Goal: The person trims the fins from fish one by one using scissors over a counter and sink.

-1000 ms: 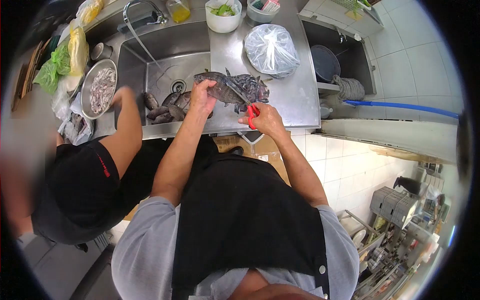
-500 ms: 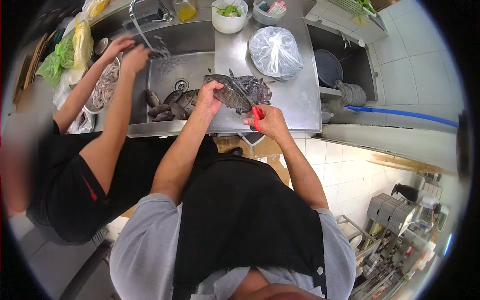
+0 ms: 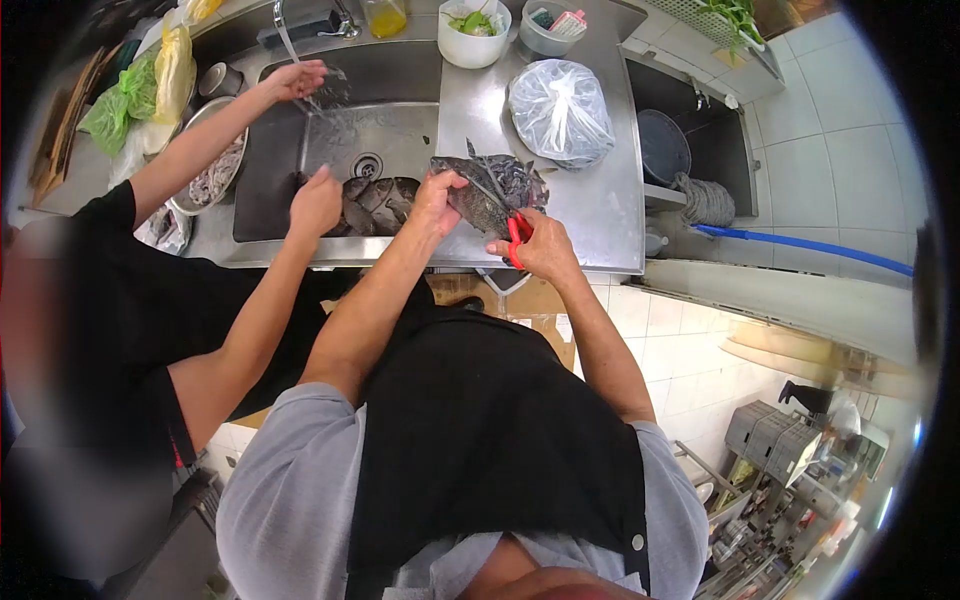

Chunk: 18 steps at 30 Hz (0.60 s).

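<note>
My left hand (image 3: 437, 203) is closed around a dark, scaly fish (image 3: 478, 210), held over the steel counter beside the sink. Red-handled scissors (image 3: 516, 240) are in my right hand (image 3: 546, 246). Their blades lie along the fish's upper side; I cannot tell whether they are cutting into it. Just behind the fish sits a heap of dark fish trimmings (image 3: 524, 182). Several more dark fish (image 3: 386, 204) rest at the near side of the sink (image 3: 405, 118), left of my left hand.
A co-worker's hand (image 3: 298, 80) is under the running tap, the other (image 3: 317, 203) by the sink fish. A tied plastic bag (image 3: 560, 115), a white bowl (image 3: 474, 42) and a grey tub (image 3: 549, 40) stand behind. A bowl of pale seafood (image 3: 217, 172) is at left.
One of the co-worker's hands has dropped from the tap to the fish in the sink; the other stays in the water. The fish in my left hand has tilted slightly, its lower end nearer me.
</note>
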Motion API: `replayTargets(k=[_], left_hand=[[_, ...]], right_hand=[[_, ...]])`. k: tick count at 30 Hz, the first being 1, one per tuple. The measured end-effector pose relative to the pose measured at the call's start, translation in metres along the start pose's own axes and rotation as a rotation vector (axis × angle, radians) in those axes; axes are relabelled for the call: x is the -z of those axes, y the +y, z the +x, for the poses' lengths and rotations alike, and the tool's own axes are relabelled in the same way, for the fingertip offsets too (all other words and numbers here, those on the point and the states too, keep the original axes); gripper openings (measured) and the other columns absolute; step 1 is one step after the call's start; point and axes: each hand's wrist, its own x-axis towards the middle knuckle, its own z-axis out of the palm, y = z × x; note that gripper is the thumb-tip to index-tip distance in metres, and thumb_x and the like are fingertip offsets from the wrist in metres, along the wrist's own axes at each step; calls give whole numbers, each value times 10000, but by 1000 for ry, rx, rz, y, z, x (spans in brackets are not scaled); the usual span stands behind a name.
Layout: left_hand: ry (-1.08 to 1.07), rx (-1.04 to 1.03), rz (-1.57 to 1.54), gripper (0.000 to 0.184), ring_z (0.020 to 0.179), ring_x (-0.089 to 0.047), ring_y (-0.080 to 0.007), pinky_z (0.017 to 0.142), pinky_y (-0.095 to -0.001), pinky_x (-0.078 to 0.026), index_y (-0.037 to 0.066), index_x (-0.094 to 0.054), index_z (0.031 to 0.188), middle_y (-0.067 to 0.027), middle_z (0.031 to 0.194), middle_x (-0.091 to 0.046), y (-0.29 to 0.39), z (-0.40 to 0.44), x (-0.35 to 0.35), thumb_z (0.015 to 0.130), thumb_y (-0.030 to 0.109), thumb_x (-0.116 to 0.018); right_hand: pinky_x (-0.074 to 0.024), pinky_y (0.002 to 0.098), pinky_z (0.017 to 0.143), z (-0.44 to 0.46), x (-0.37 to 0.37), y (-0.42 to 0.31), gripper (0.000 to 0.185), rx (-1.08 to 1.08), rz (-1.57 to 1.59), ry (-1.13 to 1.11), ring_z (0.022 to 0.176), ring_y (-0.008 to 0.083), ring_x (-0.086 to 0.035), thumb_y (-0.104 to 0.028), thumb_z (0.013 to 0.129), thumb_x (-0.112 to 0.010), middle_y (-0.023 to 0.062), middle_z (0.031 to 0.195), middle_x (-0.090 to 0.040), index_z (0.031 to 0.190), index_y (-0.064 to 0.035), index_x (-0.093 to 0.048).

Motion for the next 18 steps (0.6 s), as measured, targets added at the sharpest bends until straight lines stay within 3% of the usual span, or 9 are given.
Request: replayTargets(k=[3, 9, 12, 14, 18], left_hand=[[-28, -28, -29, 236, 830, -682, -235, 810, -402, -596, 52, -630, 951, -71, 886, -671, -5, 0, 0, 758, -73, -578], [-47, -109, -25, 228, 826, -685, -239, 803, -406, -599, 53, -632, 951, -70, 883, -678, -5, 0, -6, 762, -67, -588], [-61, -78, -35, 311, 920, -696, -263, 894, -448, -601, 51, -646, 1053, -96, 977, -697, -3, 2, -2, 767, -43, -572], [-41, -98, -17, 229, 839, -692, -243, 810, -421, -606, 54, -630, 948, -78, 896, -693, 0, 1, -4, 753, -61, -599], [-39, -86, 17, 267, 825, -687, -235, 803, -416, -600, 61, -628, 976, -71, 887, -685, 8, -1, -10, 744, -67, -599]], right_hand=[[-554, 467, 811, 3, 3, 6, 798, 53, -145, 36, 917, 386, -726, -614, 627, -938, 189, 929, -750, 1098, -9, -719], [-557, 470, 805, 2, 1, 6, 741, -30, -93, 19, 911, 390, -728, -625, 634, -929, 184, 917, -752, 1014, -29, -708], [-554, 472, 786, 3, 0, 7, 710, -6, -120, 38, 870, 385, -723, -629, 646, -921, 179, 873, -744, 956, -31, -695], [-552, 473, 779, 1, 3, 5, 701, -9, -114, 29, 862, 383, -723, -629, 651, -918, 179, 861, -741, 942, -31, -695], [-547, 479, 768, 0, 3, 3, 684, -13, -73, 6, 857, 394, -722, -628, 659, -913, 191, 839, -733, 907, -31, -691]])
